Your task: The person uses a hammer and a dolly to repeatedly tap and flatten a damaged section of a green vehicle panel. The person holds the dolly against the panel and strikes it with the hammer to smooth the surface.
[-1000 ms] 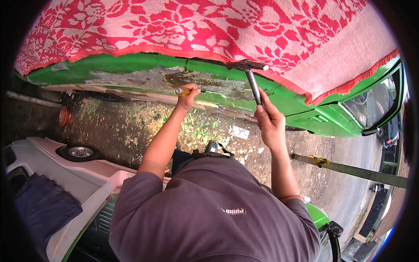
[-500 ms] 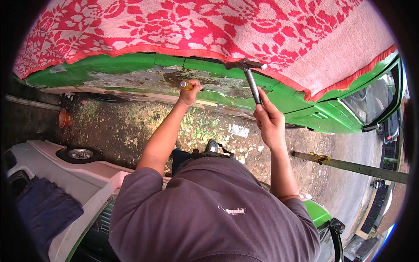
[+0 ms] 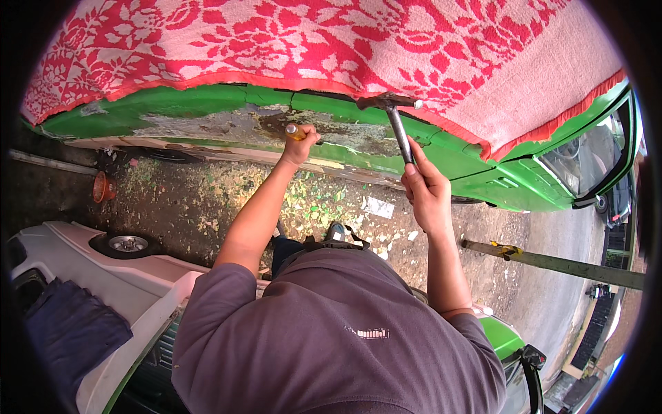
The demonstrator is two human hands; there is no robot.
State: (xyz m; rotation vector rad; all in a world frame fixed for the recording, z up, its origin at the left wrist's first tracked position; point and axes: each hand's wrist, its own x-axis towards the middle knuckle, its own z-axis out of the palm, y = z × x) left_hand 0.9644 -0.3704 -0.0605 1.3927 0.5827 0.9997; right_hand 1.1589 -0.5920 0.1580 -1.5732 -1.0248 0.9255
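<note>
Hammer (image 3: 395,123) seemingly raised slightly; left hand (image 3: 301,143) unmoved.

The person's left hand (image 3: 301,143) is closed round a short tool with a yellow handle (image 3: 293,130), pressed against the scraped, rust-brown strip of the green car body panel (image 3: 207,110). The right hand (image 3: 425,188) grips the dark shaft of a metal hammer (image 3: 394,117), its head touching the panel just beside the edge of a red-and-white floral cloth (image 3: 331,41). Below, gravel ground (image 3: 186,200) and a white car (image 3: 89,269).
</note>
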